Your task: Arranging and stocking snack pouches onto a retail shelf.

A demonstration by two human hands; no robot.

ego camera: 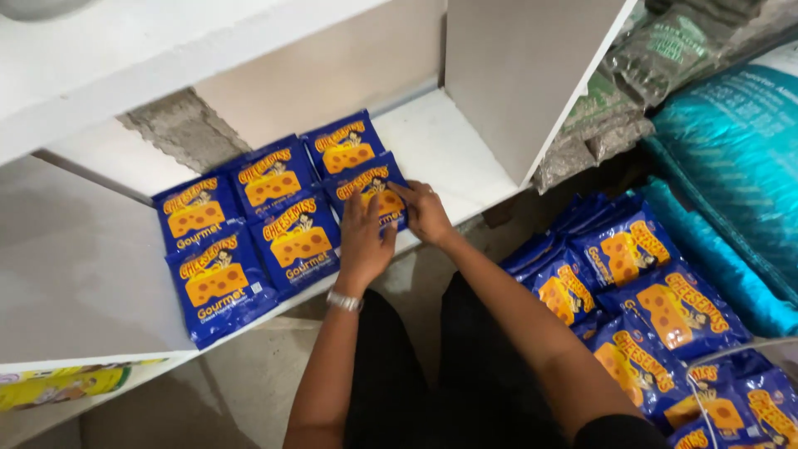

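Several blue snack packets with a yellow cheese picture (283, 208) lie flat in two rows on a white shelf (449, 150). My left hand (364, 237) rests palm down on the front right packet (371, 189). My right hand (426, 212) pinches the right edge of that same packet. A silver watch (344, 301) sits on my left wrist. Both hands are at the shelf's front edge.
A heap of the same blue packets (640, 308) lies on the floor at the right. Teal sacks (731, 158) and grey-green bags (632, 75) stand behind it. A white upright panel (524, 75) bounds the shelf on the right. Another shelf board (125, 50) runs above.
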